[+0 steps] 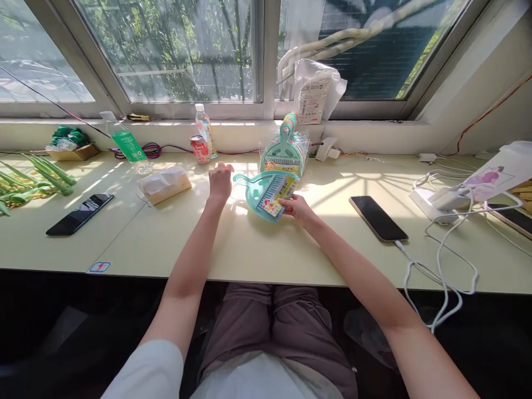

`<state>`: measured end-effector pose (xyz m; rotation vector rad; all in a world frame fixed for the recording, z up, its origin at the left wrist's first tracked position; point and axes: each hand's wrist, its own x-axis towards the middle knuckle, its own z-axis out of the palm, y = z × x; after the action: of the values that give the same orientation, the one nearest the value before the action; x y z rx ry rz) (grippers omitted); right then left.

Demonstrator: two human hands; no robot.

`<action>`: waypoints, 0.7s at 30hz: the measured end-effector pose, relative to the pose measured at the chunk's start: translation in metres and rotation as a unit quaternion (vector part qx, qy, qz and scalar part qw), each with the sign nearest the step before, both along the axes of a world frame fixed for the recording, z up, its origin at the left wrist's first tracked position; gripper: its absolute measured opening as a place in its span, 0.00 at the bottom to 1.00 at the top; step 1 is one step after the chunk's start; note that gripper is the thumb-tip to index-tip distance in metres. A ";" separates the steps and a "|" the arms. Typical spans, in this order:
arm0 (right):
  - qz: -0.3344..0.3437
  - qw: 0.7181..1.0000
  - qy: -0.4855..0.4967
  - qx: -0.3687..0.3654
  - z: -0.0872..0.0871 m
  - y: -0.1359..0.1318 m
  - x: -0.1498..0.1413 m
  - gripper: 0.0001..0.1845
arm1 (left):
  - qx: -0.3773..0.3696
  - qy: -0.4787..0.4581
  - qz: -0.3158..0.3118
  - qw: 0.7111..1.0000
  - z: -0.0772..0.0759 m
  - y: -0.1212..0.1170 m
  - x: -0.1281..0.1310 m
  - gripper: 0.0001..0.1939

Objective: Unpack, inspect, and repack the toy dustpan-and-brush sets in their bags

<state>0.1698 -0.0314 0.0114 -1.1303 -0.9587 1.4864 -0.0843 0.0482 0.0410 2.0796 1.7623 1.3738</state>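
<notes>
A mint-green mini dustpan (253,195), with a bristled brush and a printed label card (276,198) on it, is tilted just above the table. My right hand (298,209) grips its lower right edge, thumb over the label card. Just left of the dustpan's handle, my left hand (220,180) is raised with its fingers curled closed. Whatever those fingers may hold cannot be made out. Behind the dustpan stands a stack of similar dustpans (286,145) in clear plastic wrap, leaning by the window wall.
Left of me are a tissue pack (164,185), a phone (81,215), a green-labelled bottle (127,144), a red can (200,149) and a clear bottle (204,128). To the right lie a charging phone (378,219) and looped white cables (446,266). A bagged package (315,100) sits on the sill.
</notes>
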 end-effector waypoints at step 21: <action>-0.099 0.978 0.174 0.056 0.001 0.003 -0.005 0.12 | 0.144 -0.238 0.017 0.960 -0.003 -0.020 0.043 0.62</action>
<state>0.1646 -0.0289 0.0122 -0.8237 -0.6582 1.3897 -0.0411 0.0282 0.0381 1.6294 1.4708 2.0335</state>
